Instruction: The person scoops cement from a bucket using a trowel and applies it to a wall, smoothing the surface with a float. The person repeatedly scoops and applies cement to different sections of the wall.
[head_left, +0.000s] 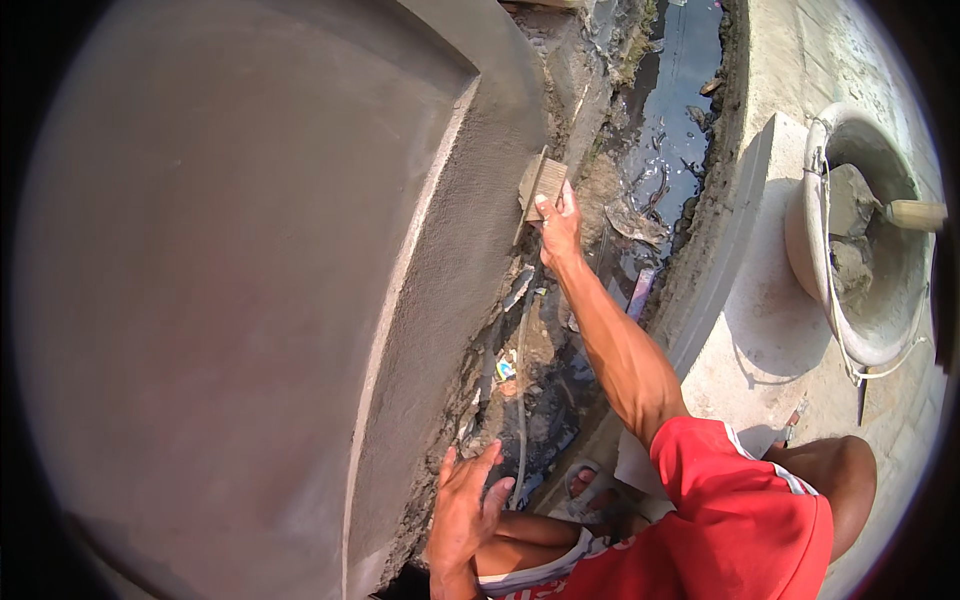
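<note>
My right hand is wrapped around a plastering float, its thumb on the near side. The float stands on edge against the grey plastered side band of the wall, near its outer edge. Below it, close to my bent leg, my left hand hangs with its fingers spread and nothing in it. A large smooth grey wall face fills the left side, and a pale raised edge runs between it and the side band.
A drain with dark water and litter runs beside the wall. On the concrete ledge at right, a bucket holds grey mortar and a trowel with a wooden handle. My sandalled foot is low in the drain area.
</note>
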